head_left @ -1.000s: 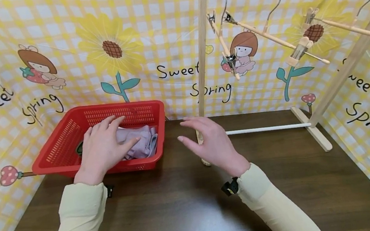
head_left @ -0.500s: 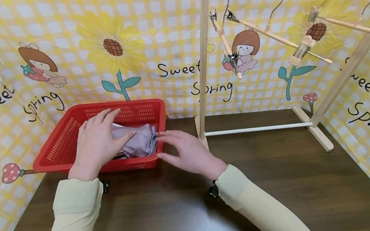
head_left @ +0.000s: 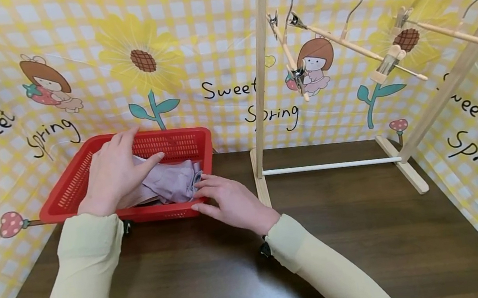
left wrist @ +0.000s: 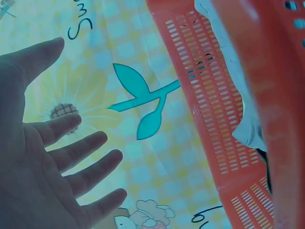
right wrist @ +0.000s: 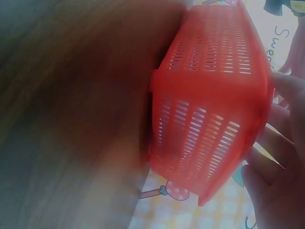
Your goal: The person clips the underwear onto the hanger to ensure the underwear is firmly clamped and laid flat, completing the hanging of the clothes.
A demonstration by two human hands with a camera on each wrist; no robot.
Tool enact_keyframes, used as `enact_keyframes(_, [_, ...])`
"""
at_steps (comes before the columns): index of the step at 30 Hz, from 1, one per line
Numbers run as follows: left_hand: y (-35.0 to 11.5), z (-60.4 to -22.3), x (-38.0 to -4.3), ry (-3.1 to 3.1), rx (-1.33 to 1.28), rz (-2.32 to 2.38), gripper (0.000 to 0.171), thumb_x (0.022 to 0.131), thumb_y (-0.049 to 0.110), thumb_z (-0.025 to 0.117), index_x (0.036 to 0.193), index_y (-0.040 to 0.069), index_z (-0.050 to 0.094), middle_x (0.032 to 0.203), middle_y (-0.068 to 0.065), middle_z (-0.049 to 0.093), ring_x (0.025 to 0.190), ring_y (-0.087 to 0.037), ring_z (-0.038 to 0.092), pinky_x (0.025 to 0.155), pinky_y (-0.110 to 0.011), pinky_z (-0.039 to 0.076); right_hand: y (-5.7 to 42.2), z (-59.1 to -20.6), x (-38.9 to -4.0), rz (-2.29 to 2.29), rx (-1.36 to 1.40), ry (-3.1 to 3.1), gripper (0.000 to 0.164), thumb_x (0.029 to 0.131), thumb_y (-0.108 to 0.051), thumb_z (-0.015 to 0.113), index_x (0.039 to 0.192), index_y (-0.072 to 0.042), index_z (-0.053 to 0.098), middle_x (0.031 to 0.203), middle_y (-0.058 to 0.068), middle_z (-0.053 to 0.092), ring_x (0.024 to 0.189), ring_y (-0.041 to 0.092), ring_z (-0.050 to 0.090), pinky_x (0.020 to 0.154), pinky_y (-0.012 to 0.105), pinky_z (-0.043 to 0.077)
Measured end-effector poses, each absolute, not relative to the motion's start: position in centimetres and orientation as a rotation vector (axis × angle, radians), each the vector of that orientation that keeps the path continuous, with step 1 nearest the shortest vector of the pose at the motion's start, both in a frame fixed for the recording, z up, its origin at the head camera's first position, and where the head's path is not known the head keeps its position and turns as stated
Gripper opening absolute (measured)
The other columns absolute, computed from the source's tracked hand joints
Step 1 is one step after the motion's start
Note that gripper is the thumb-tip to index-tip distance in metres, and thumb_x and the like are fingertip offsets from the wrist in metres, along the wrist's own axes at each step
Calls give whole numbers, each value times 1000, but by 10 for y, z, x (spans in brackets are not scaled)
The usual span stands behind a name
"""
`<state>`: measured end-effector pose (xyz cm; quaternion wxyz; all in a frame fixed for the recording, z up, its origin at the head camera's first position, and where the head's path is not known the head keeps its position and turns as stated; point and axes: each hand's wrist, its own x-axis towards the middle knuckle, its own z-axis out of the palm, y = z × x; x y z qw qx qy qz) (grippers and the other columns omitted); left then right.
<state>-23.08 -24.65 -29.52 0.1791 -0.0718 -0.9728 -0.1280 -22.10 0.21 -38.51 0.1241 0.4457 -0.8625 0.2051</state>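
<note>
Dark wood table [head_left: 202, 279] in front, two pale yellow sleeves [head_left: 72, 281] reaching over it. Right hand [head_left: 232, 202] at basket's near right corner, fingers loosely extended, thumb apart from them, fingertips over the rim; no hold visible, can't tell whether they touch rim or cloth. Left hand [head_left: 110, 171] over basket's left half, fingers and thumb spread wide, palm bare in left wrist view, gripping nothing. Red basket [head_left: 157, 213], slotted walls, upright toward table's far left corner. Lilac cloth [head_left: 170, 180] inside it, crumpled, toward near right corner, partly covered by left hand. Wooden rack [head_left: 260, 75] near table's far edge, right side; three clip hangers [head_left: 362, 49] on its white top rail. Behind: yellow checked backdrop [head_left: 216, 46], sunflowers, "Sweet Spring" lettering.
</note>
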Motion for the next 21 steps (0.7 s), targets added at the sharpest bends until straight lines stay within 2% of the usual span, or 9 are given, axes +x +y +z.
enact_keyframes(5, [-255,-288,-241,-2824,-171,-398,87,82,66,51,145,9,32,135,-27,41,113,-49,42,84,-66,33,3,-384,-222,625,1314,-2533,40,91,-48,54,113,-18,69,125,-1,57,127,13,39,102,27,31])
enact_keyframes(14, [-258,-271,-260,-2919,-140,-402,88,83,66,50,145,6,31,139,-28,35,119,-49,37,90,-66,28,2,-385,-222,601,1312,-2523,36,92,-48,52,109,-22,70,125,-1,56,129,11,36,103,25,29])
enact_keyframes(21, [-259,-263,-276,-3014,-236,-435,87,84,66,49,143,5,35,141,-28,33,124,-47,32,93,-64,28,2,-386,-221,587,1306,-2521,33,91,-46,56,108,-22,70,123,-1,57,128,12,38,102,26,30])
